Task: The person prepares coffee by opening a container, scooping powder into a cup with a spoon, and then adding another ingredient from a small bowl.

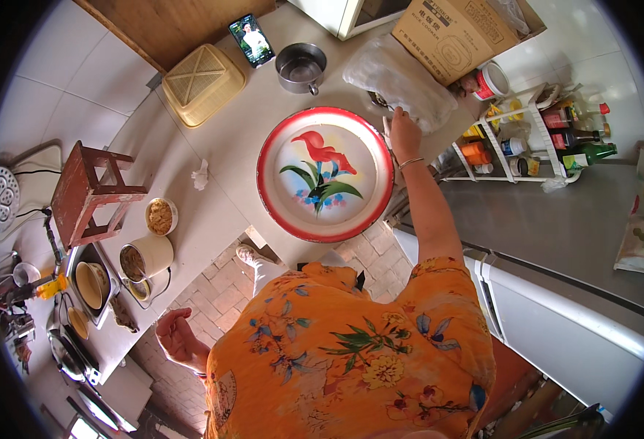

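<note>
My right hand (pixel 406 134) reaches past the right rim of a round enamel tray (pixel 270 175) with a red rim and a painted red bird and flowers. Its fingertips meet the handle end of a small metal utensil (pixel 378 99), perhaps a spoon, which lies beside a bulky clear plastic bag (pixel 382 66). The utensil is partly hidden, so its exact kind is unclear. Low at my left side, away from the counter things, hangs my left hand (pixel 181 337). Its fingers are loosely curled and apart, with nothing visible in them.
Behind the tray are a metal pot (pixel 301 67), a lit phone (pixel 251 39) and an upturned plastic basket (pixel 204 85). A rice cooker carton (pixel 448 38) and a bottle rack (pixel 539 131) stand right. Leftward are a wooden stool (pixel 89 192), a food bowl (pixel 160 215) and a sink (pixel 114 285).
</note>
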Demonstrator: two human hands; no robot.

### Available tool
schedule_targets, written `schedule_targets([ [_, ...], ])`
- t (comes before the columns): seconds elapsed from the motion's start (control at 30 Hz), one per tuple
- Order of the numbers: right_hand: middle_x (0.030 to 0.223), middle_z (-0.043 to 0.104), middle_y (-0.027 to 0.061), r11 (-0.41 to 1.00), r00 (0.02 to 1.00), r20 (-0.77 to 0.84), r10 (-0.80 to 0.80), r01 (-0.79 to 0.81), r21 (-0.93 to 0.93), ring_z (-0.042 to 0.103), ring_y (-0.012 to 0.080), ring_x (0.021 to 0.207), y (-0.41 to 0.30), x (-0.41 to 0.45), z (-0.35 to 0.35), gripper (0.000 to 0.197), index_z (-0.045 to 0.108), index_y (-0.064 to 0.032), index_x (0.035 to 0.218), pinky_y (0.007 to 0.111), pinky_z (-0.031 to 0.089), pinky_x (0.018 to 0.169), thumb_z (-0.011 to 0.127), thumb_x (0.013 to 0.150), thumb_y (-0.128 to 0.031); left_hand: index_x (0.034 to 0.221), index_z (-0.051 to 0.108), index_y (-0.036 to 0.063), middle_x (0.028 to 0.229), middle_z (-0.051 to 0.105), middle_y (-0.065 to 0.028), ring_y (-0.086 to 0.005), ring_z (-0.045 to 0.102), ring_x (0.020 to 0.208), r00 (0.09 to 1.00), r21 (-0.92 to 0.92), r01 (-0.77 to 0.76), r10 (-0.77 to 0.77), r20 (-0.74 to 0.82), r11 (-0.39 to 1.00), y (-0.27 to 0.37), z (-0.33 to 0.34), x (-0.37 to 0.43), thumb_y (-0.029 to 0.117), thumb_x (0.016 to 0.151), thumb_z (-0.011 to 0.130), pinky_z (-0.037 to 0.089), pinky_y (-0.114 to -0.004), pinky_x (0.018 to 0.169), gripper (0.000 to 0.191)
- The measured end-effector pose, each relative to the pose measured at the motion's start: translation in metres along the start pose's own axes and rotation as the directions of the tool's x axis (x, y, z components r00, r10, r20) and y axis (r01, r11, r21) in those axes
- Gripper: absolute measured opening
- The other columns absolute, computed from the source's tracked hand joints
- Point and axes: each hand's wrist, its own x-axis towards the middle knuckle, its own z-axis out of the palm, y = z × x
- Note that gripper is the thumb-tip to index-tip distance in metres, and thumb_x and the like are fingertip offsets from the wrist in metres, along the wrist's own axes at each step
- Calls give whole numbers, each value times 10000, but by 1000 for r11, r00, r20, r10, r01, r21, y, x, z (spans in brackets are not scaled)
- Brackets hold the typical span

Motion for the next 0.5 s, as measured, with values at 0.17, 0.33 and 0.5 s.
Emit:
schedule_targets([
  [0.17, 892, 675, 134, 992, 999, -9, -38, 36, -122, 713, 326, 752, 25, 16, 4, 211, 544, -58, 1042, 433, 585, 640, 606, 935, -229, 1035, 598, -11, 948, 637, -99, -173, 602, 869, 1000, 4, -13, 13, -10, 1000, 5, 10, -7, -79, 940, 521, 520, -306, 808, 140],
  [0.33, 909, 664, 159, 986, 993, -7, -115, 113, -126, 712, 339, 759, 33, 32, 23, 258, 540, -38, 1045, 431, 590, 658, 661, 891, -206, 1036, 602, -3, 944, 645, -96, -166, 614, 867, 999, -17, -5, 5, -44, 1000, 2, 11, -18, -49, 953, 552, 526, -300, 815, 107],
  [0.5, 978, 654, 162, 1000, 1000, 28, -8, 9, -24, 696, 348, 877, 18, 29, 29, 335, 549, -32, 1060, 453, 590, 710, 700, 881, -272, 1076, 626, 0, 944, 671, -93, -162, 644, 845, 998, -12, 21, -22, -55, 1000, 0, 13, -23, 2, 961, 591, 539, -299, 798, 120],
])
